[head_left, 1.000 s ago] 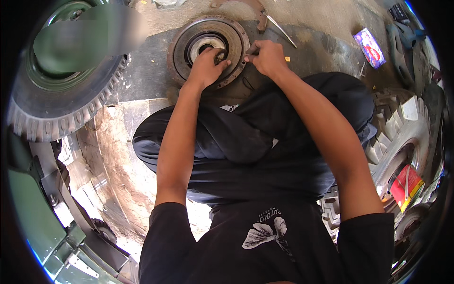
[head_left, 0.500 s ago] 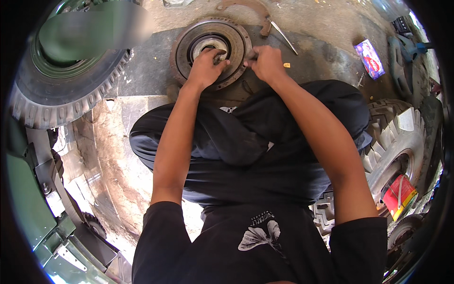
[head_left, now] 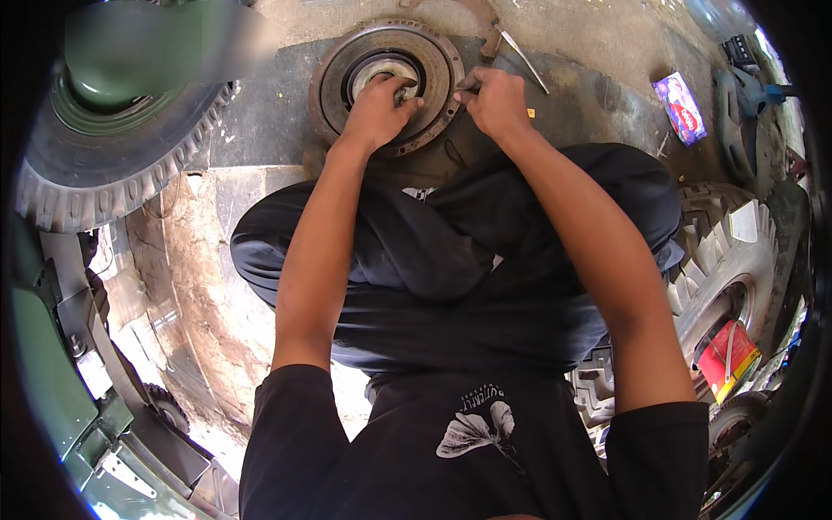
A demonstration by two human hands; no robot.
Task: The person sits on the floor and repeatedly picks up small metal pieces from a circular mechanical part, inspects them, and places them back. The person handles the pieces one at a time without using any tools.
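Note:
On the floor before my crossed legs lies a round, heavy metal disc (head_left: 334, 108), brown with rust, with holes around its rim and a paler hub (head_left: 368, 69) in its middle. My left hand (head_left: 380, 111) reaches over the disc's near side, its fingers curled at the hub opening and its thumb pointing right. Whatever those fingers hold is mostly hidden. Just off the right rim, my right hand (head_left: 496, 100) has its thumb and fingertips pinched together toward the disc. The small thing in that pinch, if any, cannot be made out.
Beyond the disc lie a rusty curved metal piece (head_left: 485, 19) and a thin pointed metal tool (head_left: 524, 61). A purple packet (head_left: 680, 108) is at the right. Tyres stand at left (head_left: 113, 195) and right (head_left: 689, 230), with a red-yellow tin (head_left: 728, 360) by the right one.
The view has shifted slightly, so the disc sits a little higher. My right fingers have turned up and drawn closer in their pinch. My left hand stays at the hub.

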